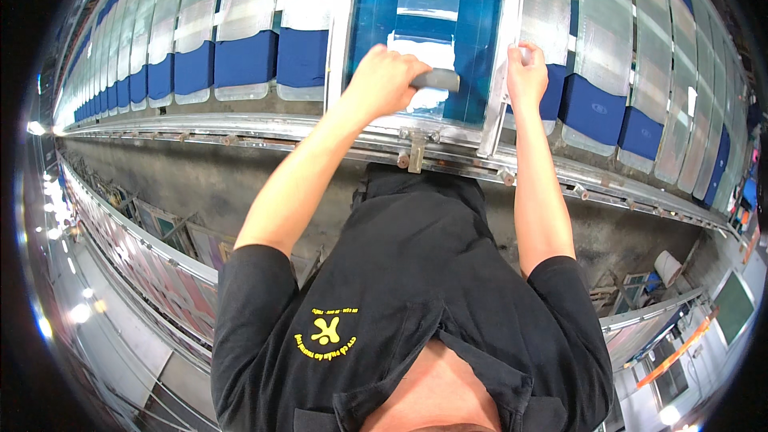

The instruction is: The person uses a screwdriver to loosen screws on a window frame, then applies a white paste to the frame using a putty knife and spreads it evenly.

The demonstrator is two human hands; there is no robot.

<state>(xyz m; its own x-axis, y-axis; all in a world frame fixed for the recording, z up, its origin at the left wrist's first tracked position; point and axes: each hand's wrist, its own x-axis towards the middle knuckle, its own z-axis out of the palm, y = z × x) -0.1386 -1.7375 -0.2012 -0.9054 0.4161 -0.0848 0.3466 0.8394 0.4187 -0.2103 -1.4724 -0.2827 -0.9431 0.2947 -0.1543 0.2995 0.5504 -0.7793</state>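
A screen-printing frame (pixel 340 32) with pale metal bars and blue mesh lies across the long table in front of me. My left hand (pixel 386 80) is closed around a squeegee (pixel 436 80) with a grey, dark-edged body, over the lower part of the mesh. White ink (pixel 428 54) shows on the mesh around the squeegee. At the frame's right bar, my right hand (pixel 526 78) is closed on the frame's edge, with a small whitish piece showing at its fingertips. The squeegee's blade edge is hidden.
Rows of clear boards carrying blue fabric pieces (pixel 245 60) line the table on both sides of the frame. A metal rail (pixel 264 126) with stops and a bracket (pixel 417 152) runs along the near edge. Behind me stands another long table (pixel 152 264).
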